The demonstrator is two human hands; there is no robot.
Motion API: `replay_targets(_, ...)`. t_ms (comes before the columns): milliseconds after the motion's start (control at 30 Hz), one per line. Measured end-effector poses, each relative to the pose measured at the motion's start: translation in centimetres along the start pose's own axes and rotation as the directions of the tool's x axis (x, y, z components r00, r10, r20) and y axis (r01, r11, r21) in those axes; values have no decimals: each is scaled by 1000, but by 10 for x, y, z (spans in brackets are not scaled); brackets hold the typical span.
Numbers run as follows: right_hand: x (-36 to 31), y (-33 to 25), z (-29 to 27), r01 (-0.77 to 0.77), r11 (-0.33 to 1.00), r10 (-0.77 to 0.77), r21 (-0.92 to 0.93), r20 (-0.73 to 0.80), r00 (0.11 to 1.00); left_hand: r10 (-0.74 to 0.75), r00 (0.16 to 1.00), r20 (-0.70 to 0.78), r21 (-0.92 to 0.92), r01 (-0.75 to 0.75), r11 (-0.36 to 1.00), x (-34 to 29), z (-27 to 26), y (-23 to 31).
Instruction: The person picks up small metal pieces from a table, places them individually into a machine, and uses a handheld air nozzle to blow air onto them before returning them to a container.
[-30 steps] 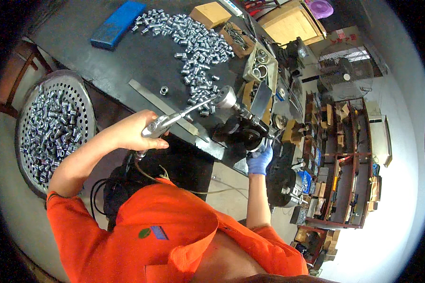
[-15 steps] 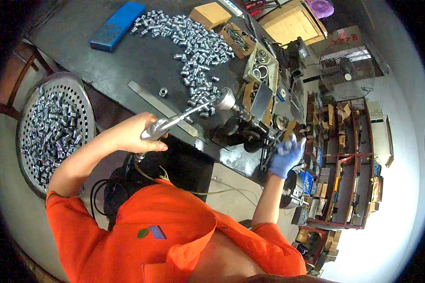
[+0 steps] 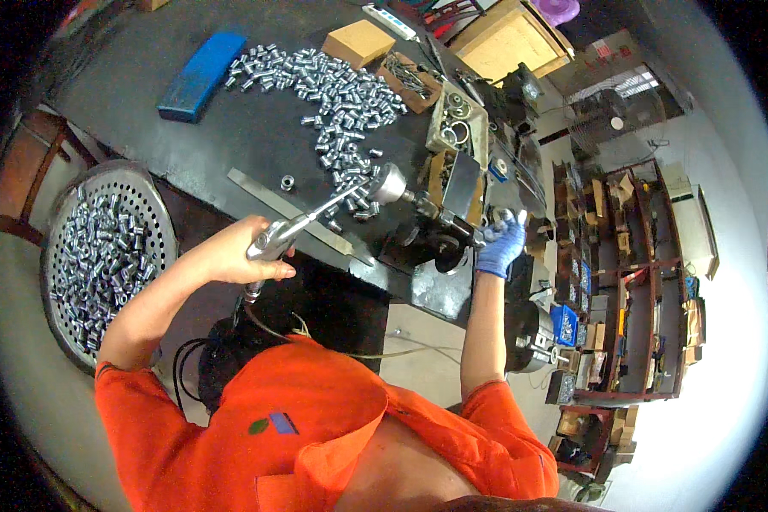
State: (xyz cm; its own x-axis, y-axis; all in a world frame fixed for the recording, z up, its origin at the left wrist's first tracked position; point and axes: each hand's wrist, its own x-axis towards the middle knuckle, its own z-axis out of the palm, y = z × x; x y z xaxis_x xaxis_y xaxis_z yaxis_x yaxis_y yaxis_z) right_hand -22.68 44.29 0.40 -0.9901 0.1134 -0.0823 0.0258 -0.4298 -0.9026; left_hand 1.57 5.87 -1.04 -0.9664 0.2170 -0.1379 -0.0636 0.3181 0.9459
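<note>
My bare left hand (image 3: 243, 252) is wrapped round a silver air blow gun (image 3: 273, 242). Its long thin nozzle reaches up and right to the flared metal cup (image 3: 390, 183) on the end of a bench-mounted spindle (image 3: 439, 215). At the spindle's other end is my right hand (image 3: 502, 246) in a blue and grey glove. Its fingers are bent in at that end; what they grip is too small to make out. Left of the cup, many short shiny metal sleeves (image 3: 341, 119) lie heaped on the dark bench (image 3: 222, 141). One single sleeve (image 3: 287, 183) lies apart.
A flat metal bar (image 3: 273, 200) lies along the bench's near edge. At left stands a perforated round metal pan (image 3: 158, 205) with more sleeves. A blue block (image 3: 200, 78), a cardboard box (image 3: 358, 43) and a parts tray (image 3: 456, 119) sit farther back. Shelves (image 3: 623, 282) stand at right.
My right hand has come left and up to the spindle's end, its spread fingers now bent. The left hand still holds the air gun by the cup. The whole view has shifted slightly.
</note>
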Motion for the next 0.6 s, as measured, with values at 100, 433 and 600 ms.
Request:
replay_targets(100, -49, -24, 10, 133, 986, -135, 104, 12, 991, -10, 1000, -2, 5, 10, 1000, -2, 3, 1)
replay_targets(433, -164, -3, -6, 416, 776, -296, -475, 308, 904, 50, 952, -302, -44, -66, 997, -8, 22, 36)
replay_targets(600, -215, 59, 81, -3, 988, 119, -157, 734, 668, 205, 920, -333, 74, -191, 979, 4, 50, 55)
